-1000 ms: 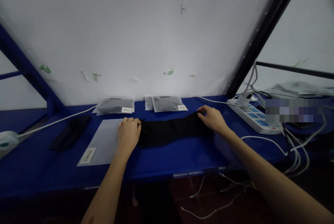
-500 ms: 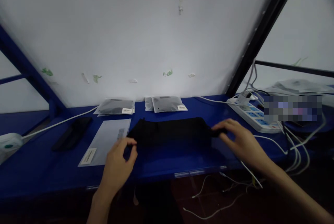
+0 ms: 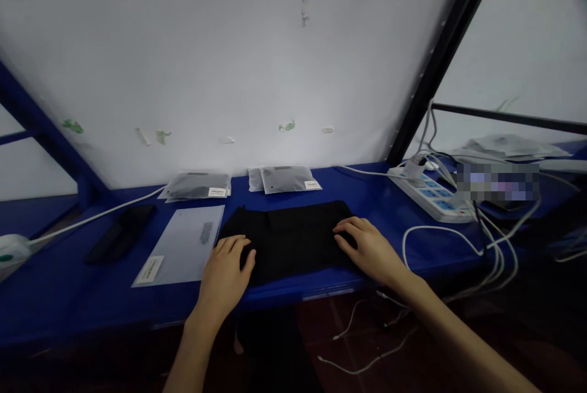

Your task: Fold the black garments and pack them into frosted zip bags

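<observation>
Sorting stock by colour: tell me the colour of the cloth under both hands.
Black, plain; the cloth shows best in the head view.

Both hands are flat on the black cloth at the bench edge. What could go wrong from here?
1. The black cloth lies right at the front edge of the blue bench, under the left hand and right hand; a pull toward the body could slide it off.
2. The flat empty bag touches the cloth's left side and could be shoved along with it.
3. White cables loop just right of the right hand and might snag it.
</observation>
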{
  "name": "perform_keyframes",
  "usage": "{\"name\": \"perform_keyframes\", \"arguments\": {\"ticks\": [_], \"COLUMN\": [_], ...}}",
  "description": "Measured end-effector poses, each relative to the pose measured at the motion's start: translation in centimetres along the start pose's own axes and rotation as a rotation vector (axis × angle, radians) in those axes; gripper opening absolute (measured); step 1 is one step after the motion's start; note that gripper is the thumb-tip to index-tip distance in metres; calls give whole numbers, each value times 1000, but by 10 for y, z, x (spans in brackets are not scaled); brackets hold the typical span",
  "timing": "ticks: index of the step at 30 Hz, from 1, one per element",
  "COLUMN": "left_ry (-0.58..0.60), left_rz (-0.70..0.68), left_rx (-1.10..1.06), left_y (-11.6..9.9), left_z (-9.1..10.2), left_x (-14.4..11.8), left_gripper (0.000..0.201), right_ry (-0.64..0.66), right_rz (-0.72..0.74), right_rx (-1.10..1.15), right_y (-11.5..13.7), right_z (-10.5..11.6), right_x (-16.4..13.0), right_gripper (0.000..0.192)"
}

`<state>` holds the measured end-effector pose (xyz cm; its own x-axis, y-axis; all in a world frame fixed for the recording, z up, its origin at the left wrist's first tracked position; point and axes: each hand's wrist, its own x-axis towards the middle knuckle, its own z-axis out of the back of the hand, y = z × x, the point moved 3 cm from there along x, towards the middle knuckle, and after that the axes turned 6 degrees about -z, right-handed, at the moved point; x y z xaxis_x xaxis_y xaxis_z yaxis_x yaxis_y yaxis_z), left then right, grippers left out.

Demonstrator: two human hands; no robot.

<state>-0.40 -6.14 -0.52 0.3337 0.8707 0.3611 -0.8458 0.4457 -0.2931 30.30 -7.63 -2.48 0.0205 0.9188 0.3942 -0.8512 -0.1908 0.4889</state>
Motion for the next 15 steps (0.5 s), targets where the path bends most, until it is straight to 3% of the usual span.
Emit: {"name": "perform_keyframes", "arguments": {"ticks": [4, 15], "left_ry": [24, -2], "left_rz": [-3, -25], "left_rx": [-6, -30], "left_y": [3, 4], "left_z": [-3, -6], "left_x": [-2, -2], "left_gripper": [31, 32], "right_ry": [-34, -74], "right_rz": [-56, -121], "right_rx": [107, 149], "right_y": [-15, -14], "right_z": [-7, -4], "right_x": [-1, -3], "right_gripper": [18, 19]}}
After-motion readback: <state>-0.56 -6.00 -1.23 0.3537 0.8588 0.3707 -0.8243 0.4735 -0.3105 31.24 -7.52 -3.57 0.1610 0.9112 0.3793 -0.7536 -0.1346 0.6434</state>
